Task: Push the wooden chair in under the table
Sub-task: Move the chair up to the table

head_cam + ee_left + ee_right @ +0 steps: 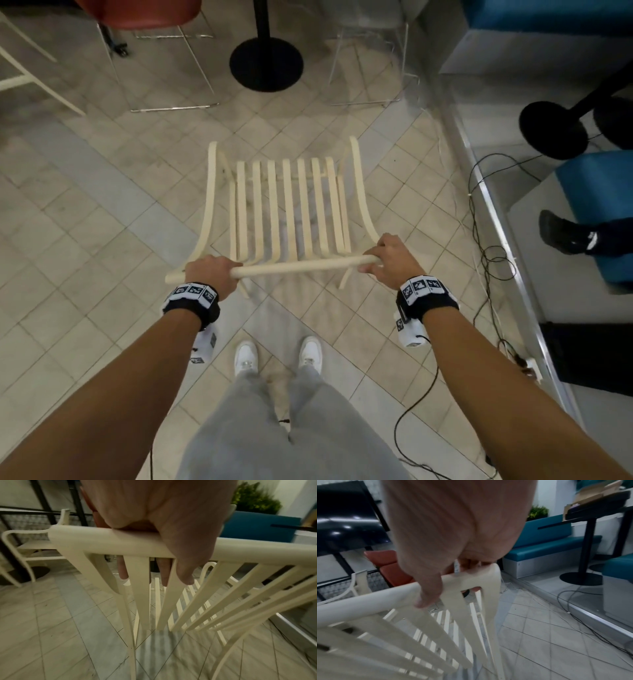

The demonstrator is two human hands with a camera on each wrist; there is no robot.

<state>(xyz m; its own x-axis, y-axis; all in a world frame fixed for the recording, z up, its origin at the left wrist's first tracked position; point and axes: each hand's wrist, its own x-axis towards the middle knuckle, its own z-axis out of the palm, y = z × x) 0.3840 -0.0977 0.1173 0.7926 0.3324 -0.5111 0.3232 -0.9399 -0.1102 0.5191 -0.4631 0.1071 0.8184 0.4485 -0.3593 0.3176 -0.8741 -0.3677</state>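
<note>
A cream slatted wooden chair [284,205] stands on the tiled floor in front of me, seen from behind and above. My left hand [212,270] grips the left part of its round top rail [301,267], fingers curled over it, as the left wrist view shows my left hand [163,534] on the chair's rail [257,550]. My right hand [387,257] grips the rail's right end; in the right wrist view the thumb of this right hand [436,561] lies over the chair's corner [471,582]. Ahead stands a black round table base [266,63] with its post.
A red chair [137,13] on a wire frame stands at the far left, a clear chair [370,68] at the far right. A raised step [496,212] with blue benches [603,205], black cables [486,246] and another person's shoe [565,233] run along the right.
</note>
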